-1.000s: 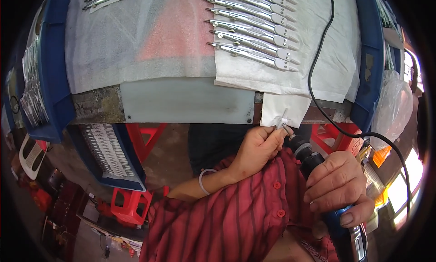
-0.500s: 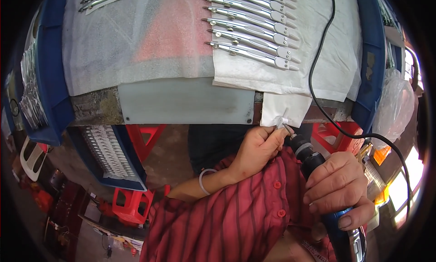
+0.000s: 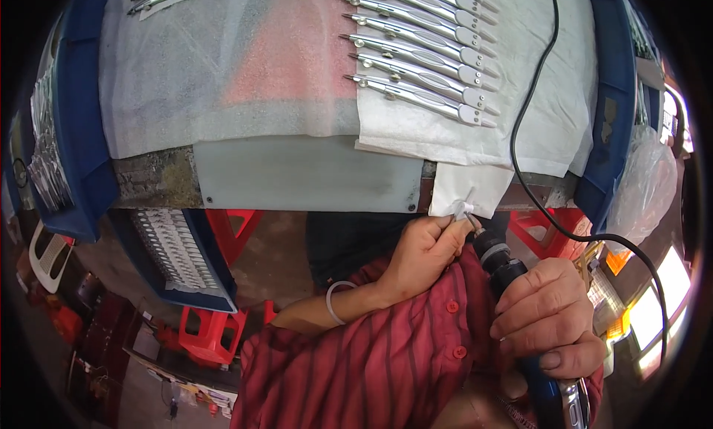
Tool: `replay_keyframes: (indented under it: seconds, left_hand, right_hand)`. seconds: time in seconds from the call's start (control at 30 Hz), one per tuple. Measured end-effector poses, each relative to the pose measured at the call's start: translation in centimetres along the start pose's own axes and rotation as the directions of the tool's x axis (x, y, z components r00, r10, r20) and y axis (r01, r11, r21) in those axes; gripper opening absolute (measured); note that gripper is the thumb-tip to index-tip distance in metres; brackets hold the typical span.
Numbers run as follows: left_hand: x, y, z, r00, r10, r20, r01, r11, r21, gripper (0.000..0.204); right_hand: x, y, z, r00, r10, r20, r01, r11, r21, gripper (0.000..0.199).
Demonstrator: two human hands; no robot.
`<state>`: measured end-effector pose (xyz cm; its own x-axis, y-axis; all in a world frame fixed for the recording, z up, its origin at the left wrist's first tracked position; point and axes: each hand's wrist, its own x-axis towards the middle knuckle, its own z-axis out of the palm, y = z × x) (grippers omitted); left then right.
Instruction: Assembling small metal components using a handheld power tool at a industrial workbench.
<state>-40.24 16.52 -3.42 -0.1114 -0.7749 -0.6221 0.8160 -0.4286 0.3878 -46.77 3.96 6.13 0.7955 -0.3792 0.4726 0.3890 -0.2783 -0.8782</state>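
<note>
- Left hand (image 3: 420, 254): fingers pinched together on part.
- Part (image 3: 465, 207): small, pale; at pad (image 3: 457, 180), bench (image 3: 156, 178) near edge, right of centre.
- Right hand (image 3: 548, 310): wrapped around tool (image 3: 508, 271), black and blue; tip at part, contact too small to tell.
- Compasses (image 3: 423, 96): row on far side of pad, unmoved.
- Change: view shifted slightly; both grips the same.
- Meaning, judged: same part remains in work.

Red stool (image 3: 213, 338), clear plastic bag (image 3: 645, 187).
</note>
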Motion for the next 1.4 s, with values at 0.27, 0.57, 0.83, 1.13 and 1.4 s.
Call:
replay_keyframes:
  seconds: [0.27,0.57,0.83,1.13,1.4]
  left_hand:
    - [-0.1,0.0,-0.1,0.999,0.038,-0.007,-0.037,0.997,0.075,0.020]
    - [0.3,-0.6,-0.3,0.999,0.036,-0.031,-0.032,0.992,0.119,0.024]
    - [0.0,-0.1,0.2,0.998,0.066,-0.022,-0.066,0.998,0.013,0.024]
    - [-0.1,0.2,0.5,0.998,0.040,-0.045,-0.038,0.999,0.035,0.023]
    - [0.0,0.1,0.5,0.997,0.056,-0.051,-0.053,0.998,0.045,0.023]
  right_hand:
    - [0.4,0.3,0.1,0.999,0.044,0.022,-0.045,0.998,0.038,0.036]
    - [0.0,0.5,-0.3,1.000,0.002,0.027,-0.006,0.988,0.157,0.019]
    - [-0.2,-0.7,-0.3,0.999,-0.020,-0.027,0.023,0.993,0.115,0.023]
    - [-0.3,-0.6,-0.7,1.000,-0.002,-0.016,0.004,0.993,0.121,0.022]
    - [-0.2,-0.7,-0.5,1.000,0.022,-0.021,-0.019,0.995,0.100,0.020]
